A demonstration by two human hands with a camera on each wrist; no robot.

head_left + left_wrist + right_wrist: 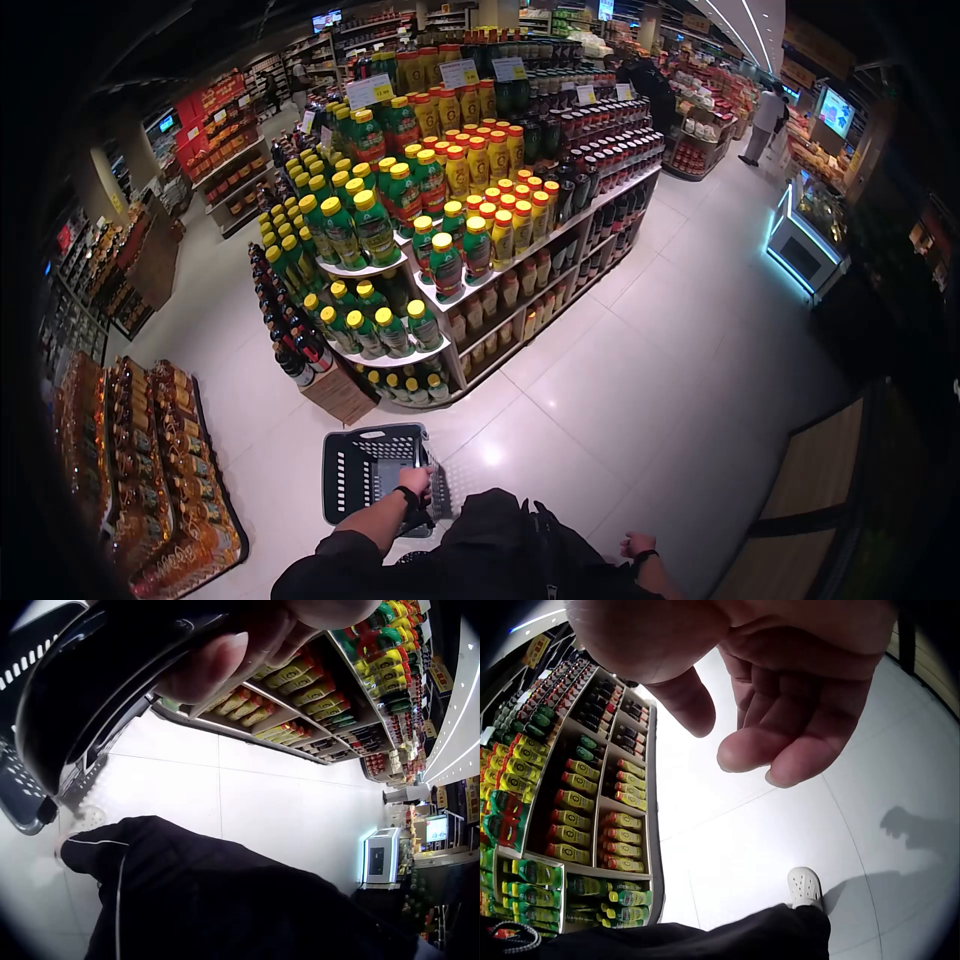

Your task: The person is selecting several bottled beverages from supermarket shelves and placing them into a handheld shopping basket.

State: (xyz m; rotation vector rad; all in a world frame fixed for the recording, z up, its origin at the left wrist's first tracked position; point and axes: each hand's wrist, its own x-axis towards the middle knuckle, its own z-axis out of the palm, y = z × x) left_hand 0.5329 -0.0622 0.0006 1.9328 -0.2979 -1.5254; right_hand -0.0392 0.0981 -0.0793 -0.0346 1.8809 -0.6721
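In the head view my left hand [416, 484] grips the handle of a dark grey plastic shopping basket [336, 480], low at my left side. The basket has slotted walls. Close up in the left wrist view, fingers [206, 667] curl by the thick black handle [82, 690], and part of the basket's perforated wall shows at the left edge. My right hand [636, 545] hangs at my other side, a dark band on its wrist. Seen from the right wrist, that hand [780, 690] has loosely bent fingers and holds nothing.
Ahead stands a tiered display shelf [500, 365] stacked with green and yellow bottles [445, 265]. A low rack of amber bottles [185, 450] is at the left. A lit display case [800, 240] and a wooden-topped unit [815, 470] are on the right, and a person [768, 120] stands far back.
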